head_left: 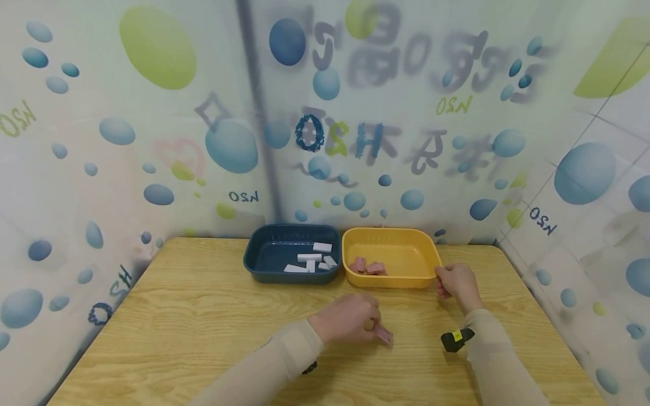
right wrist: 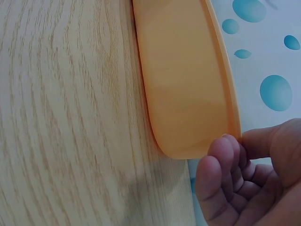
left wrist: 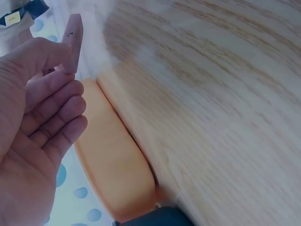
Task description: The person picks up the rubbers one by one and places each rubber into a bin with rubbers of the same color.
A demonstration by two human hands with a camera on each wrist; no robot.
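My left hand [head_left: 350, 318] is over the table in front of the yellow tray, pinching a small pink oblong block [head_left: 383, 335] between thumb and fingers. In the left wrist view that block [left wrist: 73, 44] points up past the fingertips and bears a small dark mark. At the front right corner of the yellow tray [head_left: 401, 281], my right hand [head_left: 459, 283] pinches the rim. The right wrist view shows thumb and fingers meeting at the edge of the tray [right wrist: 188, 84], the other fingers curled. Several pink blocks [head_left: 376, 268] lie at the tray's left end.
Left of the yellow tray, side by side with it, stands a dark blue tray [head_left: 269, 277] with several white oblong blocks [head_left: 310, 257]. Both sit near the back edge of the wooden table [head_left: 203, 321]. A patterned curtain [head_left: 325, 186] rises behind.
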